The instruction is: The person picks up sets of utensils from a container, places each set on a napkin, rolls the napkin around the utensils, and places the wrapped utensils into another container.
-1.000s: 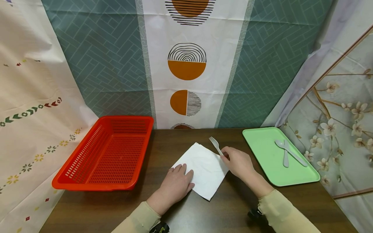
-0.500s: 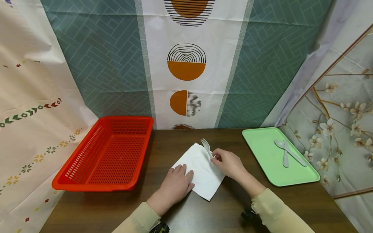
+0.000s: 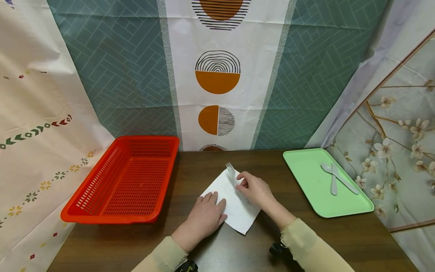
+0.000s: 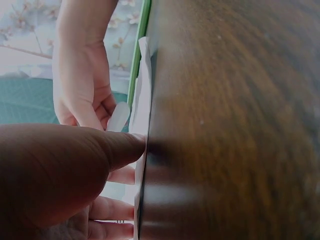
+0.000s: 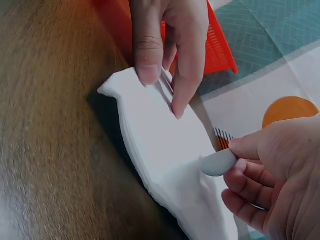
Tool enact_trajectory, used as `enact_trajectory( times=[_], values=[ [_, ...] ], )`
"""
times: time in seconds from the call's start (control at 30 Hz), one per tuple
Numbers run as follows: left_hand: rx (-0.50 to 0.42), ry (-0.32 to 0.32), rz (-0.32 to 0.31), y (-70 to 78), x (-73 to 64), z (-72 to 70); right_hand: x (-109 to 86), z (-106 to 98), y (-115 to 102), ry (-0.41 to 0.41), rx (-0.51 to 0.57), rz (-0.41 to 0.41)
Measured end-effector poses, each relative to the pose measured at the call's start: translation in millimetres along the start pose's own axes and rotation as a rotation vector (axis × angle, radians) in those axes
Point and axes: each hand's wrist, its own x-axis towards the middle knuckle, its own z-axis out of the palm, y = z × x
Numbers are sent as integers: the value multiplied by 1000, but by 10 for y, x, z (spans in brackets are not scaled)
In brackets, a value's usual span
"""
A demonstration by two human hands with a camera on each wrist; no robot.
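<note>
My left hand (image 3: 203,217) rests on the left side of a white paper napkin (image 3: 239,213), its fingers spread fairly straight. In the left wrist view the thumb (image 4: 122,147) presses at the napkin's edge, on the dark wooden table. Between thumb and fingers my right hand (image 3: 256,190) pinches a light grey plastic fork (image 3: 231,172) over the upper right of the napkin, tines pointing away. Seen from the right wrist, the rounded handle end of the fork (image 5: 219,163) sticks out from the fingers, close over the napkin; its tines are hidden there.
A red plastic basket (image 3: 164,181) with slotted walls stands on the left of the table (image 3: 190,166). On the right lies a light green tray (image 3: 306,170) bearing a grey spoon (image 3: 341,180) crossed over another grey utensil (image 3: 333,186). Patterned cloths hang behind and at both sides.
My right hand has moved left across the napkin with the fork, whose tines now reach the napkin's far corner. The napkin's right side looks drawn inward. My left hand has stayed in place.
</note>
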Motion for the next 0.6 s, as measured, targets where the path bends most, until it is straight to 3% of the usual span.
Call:
enact_trajectory(
  times=[0.33,0.6],
  values=[
    [3,11,5,-9,3,-3,56,127,-19,-14,-50,-44],
    [9,28,9,-5,4,22,48,203,-53,20,-108,-86]
  ],
)
